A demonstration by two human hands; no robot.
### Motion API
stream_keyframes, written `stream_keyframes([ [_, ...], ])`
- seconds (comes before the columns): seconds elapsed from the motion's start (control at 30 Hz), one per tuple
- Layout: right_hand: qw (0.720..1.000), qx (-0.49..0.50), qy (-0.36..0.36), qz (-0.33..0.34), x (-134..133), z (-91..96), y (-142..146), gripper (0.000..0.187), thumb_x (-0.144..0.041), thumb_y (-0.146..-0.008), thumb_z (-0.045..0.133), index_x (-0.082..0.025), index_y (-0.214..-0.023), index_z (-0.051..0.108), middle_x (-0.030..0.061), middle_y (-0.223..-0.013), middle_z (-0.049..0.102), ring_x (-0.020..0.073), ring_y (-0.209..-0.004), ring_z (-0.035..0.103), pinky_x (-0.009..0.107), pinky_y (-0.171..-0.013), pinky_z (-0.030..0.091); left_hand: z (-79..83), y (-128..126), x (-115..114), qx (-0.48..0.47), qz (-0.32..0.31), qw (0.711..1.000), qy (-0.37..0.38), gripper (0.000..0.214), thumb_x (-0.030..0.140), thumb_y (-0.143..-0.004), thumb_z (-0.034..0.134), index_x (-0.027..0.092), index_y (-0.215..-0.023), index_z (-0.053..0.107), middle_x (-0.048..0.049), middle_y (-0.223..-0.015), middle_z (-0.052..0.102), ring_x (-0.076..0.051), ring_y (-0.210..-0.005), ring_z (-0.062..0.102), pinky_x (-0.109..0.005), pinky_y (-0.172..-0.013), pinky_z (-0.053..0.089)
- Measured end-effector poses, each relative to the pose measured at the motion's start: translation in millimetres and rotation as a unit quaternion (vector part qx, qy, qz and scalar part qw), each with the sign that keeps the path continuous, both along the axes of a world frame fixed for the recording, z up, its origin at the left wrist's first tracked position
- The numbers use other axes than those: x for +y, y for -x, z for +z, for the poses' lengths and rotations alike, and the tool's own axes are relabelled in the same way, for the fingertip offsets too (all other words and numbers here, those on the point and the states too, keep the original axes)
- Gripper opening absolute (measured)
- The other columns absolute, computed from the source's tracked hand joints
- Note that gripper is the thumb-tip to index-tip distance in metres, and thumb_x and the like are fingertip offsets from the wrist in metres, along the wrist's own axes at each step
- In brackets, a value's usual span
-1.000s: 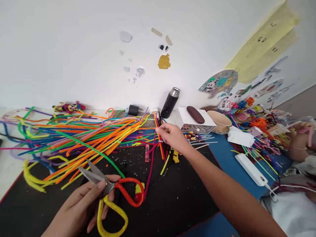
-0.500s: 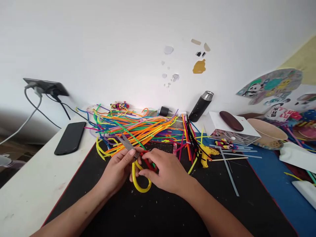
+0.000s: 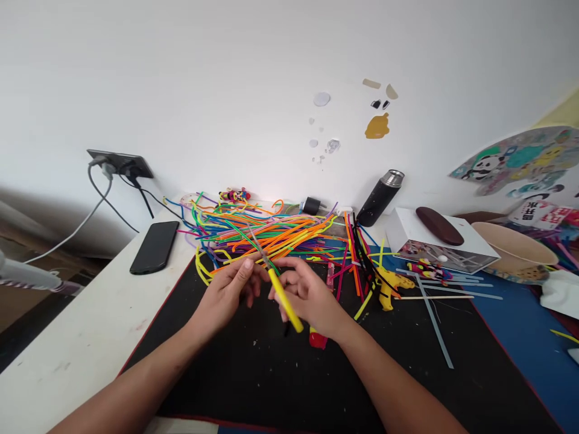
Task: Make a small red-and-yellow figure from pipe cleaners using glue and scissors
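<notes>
My right hand is closed around the yellow handle of a pair of scissors, whose blades point up and to the left. My left hand is just left of the blades, thumb pressed to the curled forefinger; whatever lies in that pinch is hidden. A green pipe cleaner slants down from the pile toward the gap between my hands. Partly covered by my right hand, a red and yellow piece rests on the black mat. Just beyond both hands spreads a heap of coloured pipe cleaners.
A phone lies at left on the white table. To the right are a yellow glue gun, pale glue sticks, a black flask, a white box with a dark red case, and a bowl.
The scissors have turned so their handle lies edge-on in my right hand. The red piece now shows below that hand. The whole view has shifted, moving the scene rightward.
</notes>
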State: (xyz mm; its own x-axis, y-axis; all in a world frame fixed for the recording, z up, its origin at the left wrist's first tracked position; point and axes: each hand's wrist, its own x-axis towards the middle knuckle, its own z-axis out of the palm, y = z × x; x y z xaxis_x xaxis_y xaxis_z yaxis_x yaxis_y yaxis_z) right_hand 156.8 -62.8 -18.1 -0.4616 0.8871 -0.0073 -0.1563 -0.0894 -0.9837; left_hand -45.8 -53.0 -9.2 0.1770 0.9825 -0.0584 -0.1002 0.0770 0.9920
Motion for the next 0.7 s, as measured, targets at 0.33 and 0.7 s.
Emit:
stream_keyframes([
  [0.33,0.981,0.169,0.062,-0.068,12,-5.3,-36,0.041,-0.051,-0.092,0.074,-0.022,-0.12,0.065,0.0024,-0.089,0.067,0.0076,-0.046,0.052,0.023,-0.044,0.039,-1.5,28,24,0.076,0.02,0.996,-0.038,0.041,0.058,-0.088,0.073,0.018,-0.089,0.067,-0.0049,-0.088,0.074,-0.013,-0.052,0.061,-0.024,-0.046,0.043],
  [0.7,0.982,0.15,0.078,-0.083,9,1.7,-35,0.051,-0.055,-0.087,0.077,-0.021,-0.124,0.065,-0.0015,-0.075,0.064,0.0092,-0.042,0.054,0.021,-0.039,0.043,16.4,41,15,0.577,-0.11,0.806,-0.074,0.033,0.057,-0.084,0.066,0.025,-0.081,0.071,-0.0017,-0.075,0.073,-0.023,-0.069,0.064,-0.031,-0.06,0.035],
])
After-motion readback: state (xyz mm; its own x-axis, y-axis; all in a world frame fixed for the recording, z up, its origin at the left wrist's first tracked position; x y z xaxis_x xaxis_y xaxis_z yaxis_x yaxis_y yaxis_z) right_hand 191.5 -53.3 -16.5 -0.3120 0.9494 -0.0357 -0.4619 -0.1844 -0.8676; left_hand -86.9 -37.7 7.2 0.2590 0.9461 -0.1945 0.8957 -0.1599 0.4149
